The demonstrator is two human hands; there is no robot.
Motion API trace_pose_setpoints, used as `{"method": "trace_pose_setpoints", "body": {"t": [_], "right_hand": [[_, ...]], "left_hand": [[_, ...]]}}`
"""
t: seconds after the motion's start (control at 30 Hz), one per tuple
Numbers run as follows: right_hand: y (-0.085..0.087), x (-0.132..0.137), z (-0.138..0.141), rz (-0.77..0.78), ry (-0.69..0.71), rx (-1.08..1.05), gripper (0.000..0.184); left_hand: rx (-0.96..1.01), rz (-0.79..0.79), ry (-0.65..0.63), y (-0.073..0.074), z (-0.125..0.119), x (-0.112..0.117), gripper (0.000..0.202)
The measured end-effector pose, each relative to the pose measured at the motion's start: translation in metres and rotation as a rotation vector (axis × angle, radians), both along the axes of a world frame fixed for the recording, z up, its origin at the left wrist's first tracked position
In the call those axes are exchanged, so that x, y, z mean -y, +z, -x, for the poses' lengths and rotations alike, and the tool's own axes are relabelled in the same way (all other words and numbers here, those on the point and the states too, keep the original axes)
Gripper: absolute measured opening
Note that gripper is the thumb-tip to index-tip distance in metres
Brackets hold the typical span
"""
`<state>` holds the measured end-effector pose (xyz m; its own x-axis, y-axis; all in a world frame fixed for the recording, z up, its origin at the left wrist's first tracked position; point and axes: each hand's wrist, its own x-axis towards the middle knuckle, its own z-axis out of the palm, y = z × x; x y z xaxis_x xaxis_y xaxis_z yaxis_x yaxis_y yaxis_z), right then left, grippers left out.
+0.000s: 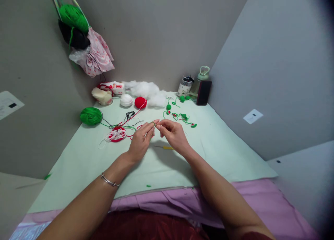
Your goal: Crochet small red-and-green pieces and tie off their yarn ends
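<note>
Above the middle of the pale green tabletop, my left hand (142, 139) and my right hand (173, 132) meet at the fingertips. A thin green yarn strand (153, 124) shows at my left fingers, with a strand leading back towards the green ball. My left hand is closed on this yarn. The thumb and forefinger of my right hand pinch together at the same spot; the yarn between them is barely visible. A crochet hook (167, 148) with a yellow handle lies on the table below my right hand. Left of my hands rests a red and white yarn bundle (117, 134).
A green yarn ball (90, 116), white ball (126, 100) and red ball (140, 102) stand left and behind. White stuffing (146, 91) lies at the back. Small green-red crocheted pieces (184, 117) are at right, before a phone (204, 93), bottle (203, 74) and tin (184, 87).
</note>
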<state>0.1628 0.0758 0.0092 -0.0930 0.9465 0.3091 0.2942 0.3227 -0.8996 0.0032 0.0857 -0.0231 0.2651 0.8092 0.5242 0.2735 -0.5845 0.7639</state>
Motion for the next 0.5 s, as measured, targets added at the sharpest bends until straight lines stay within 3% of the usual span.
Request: {"method": "trace_pose_setpoints", "body": {"t": [0.5], "right_hand": [[-0.0036, -0.0032, -0.0028, -0.012, 0.008, 0.069, 0.019]], "left_hand": [[-0.117, -0.076, 0.055, -0.0059, 0.0002, -0.0005, 0.036]]}}
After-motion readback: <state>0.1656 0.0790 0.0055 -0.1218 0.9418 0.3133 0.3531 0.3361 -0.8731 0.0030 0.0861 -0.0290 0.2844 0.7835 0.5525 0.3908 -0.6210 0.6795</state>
